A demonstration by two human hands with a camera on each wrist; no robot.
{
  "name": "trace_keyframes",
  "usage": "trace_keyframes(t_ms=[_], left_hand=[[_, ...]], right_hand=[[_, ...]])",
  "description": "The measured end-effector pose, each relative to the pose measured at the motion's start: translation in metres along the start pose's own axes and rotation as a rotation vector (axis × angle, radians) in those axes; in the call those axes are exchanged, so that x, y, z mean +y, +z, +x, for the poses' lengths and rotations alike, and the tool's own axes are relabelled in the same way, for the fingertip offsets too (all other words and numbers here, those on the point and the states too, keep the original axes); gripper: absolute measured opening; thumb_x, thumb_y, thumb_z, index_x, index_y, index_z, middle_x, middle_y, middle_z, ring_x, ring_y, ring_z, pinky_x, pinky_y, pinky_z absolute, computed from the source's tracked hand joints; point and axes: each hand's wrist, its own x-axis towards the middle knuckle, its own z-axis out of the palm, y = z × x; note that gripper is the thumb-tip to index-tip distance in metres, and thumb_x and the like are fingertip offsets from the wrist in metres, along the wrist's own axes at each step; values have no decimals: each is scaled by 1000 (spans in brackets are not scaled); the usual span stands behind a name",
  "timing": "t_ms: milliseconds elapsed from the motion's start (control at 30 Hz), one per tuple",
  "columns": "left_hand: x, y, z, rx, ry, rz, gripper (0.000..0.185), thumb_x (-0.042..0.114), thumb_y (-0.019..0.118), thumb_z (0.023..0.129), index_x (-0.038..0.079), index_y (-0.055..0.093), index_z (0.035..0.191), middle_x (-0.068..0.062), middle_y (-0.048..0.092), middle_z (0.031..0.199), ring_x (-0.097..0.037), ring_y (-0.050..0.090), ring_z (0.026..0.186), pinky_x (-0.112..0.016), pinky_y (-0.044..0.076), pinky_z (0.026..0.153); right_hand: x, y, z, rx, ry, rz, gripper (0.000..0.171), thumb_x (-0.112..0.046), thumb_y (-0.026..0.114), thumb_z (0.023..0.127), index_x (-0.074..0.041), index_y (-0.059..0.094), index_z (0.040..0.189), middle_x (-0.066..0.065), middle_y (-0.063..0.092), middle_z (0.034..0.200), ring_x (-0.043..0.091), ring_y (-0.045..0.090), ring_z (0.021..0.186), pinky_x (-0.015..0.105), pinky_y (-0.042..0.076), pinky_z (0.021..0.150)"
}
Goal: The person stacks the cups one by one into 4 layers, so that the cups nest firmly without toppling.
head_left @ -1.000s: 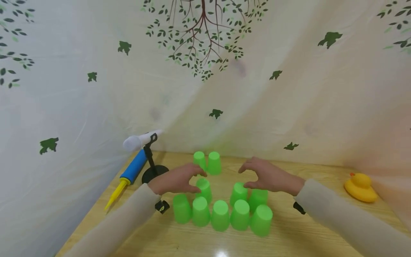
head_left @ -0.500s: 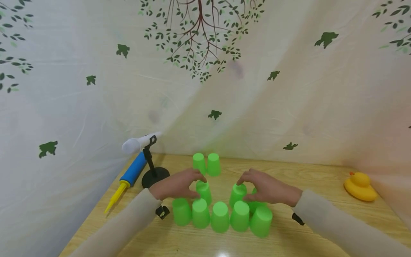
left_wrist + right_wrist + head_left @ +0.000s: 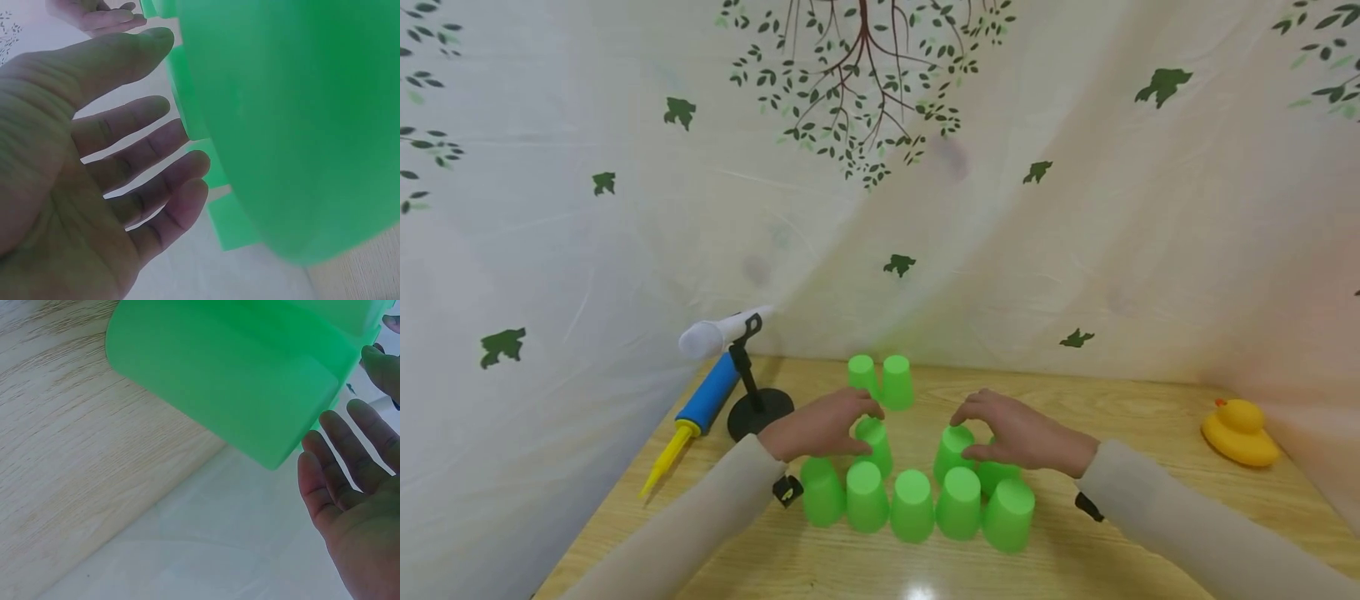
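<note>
Ten upside-down green cups (image 3: 912,506) stand on a wooden desk (image 3: 820,567): five in a front row, three behind them, two farther back. A person's left hand (image 3: 820,423) is at the left cup of the three (image 3: 882,457), grip wide, thumb apart from the fingers. The right hand (image 3: 1022,429), its grip also wide, is at the middle cup of the three (image 3: 950,456). Whether either touches its cup, I cannot tell.

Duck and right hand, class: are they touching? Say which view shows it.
Apart. The head view shows it: bare table lies between the right hand and the duck.
</note>
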Motion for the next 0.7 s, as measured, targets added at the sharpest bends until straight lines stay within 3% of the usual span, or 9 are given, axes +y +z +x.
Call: trace_keyframes(t_ms=[700], left_hand=[[-3, 0, 2, 4, -24, 28, 36, 30, 66, 75, 8, 57, 103, -1, 52, 99, -16, 50, 90, -26, 42, 73]], right_hand=[[0, 6, 6, 12, 6, -19, 33, -31, 66, 75, -19, 57, 104, -9, 51, 99, 6, 47, 91, 28, 42, 75]])
